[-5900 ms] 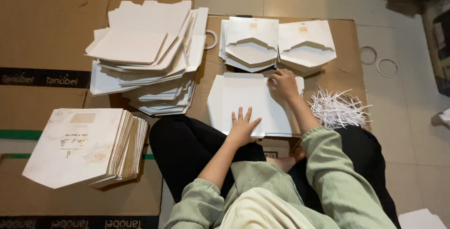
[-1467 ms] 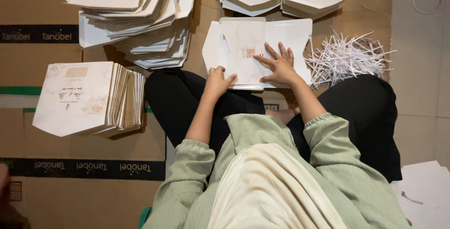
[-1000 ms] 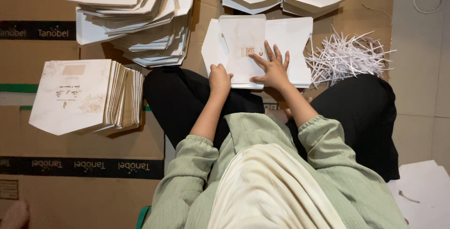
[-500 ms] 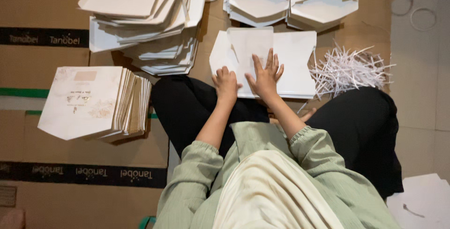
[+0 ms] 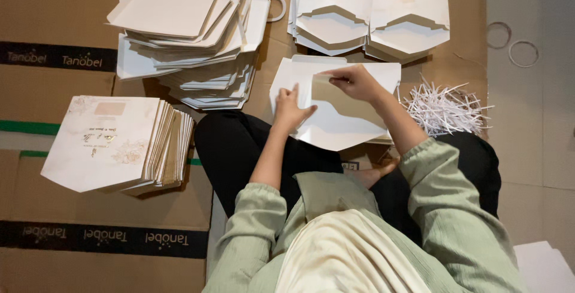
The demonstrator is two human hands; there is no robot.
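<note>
Change: half a second ago both hands lay flat, side by side, on the white card; since then the right hand has risen to the card's upper edge and a flap stands folded over.
Sleeves: pale green, both forearms reaching forward over black-clad crossed legs.
Left hand point(image 5: 291, 108): fingers spread narrow and pressed flat on the left part of the white card sheet point(image 5: 335, 126), holding it down without gripping anything.
Right hand point(image 5: 354, 82): fingers pinched on the top edge of the folded flap point(image 5: 344, 98), which shows its brownish inner side and lies over the sheet's middle.
Sheet's place: on the brown cardboard floor covering point(image 5: 54, 11), straight before the knees, its lower point overlapping the lap.
Paper shreds point(image 5: 446, 108): a loose white heap just right of the sheet, touching the right forearm's side.
Printed stack point(image 5: 114, 143): a thick pile of cream pieces with a pointed lower edge, to the left beside the left knee.
Flat blanks point(image 5: 191, 35): a tall, untidy pile of white die-cut cards, farther off at upper left.
Folded pieces point(image 5: 371, 17): two neat stacks side by side beyond the sheet, each showing a stepped brown opening.
Rings point(image 5: 510, 44): two thin hoops on the tiled floor at far upper right.
</note>
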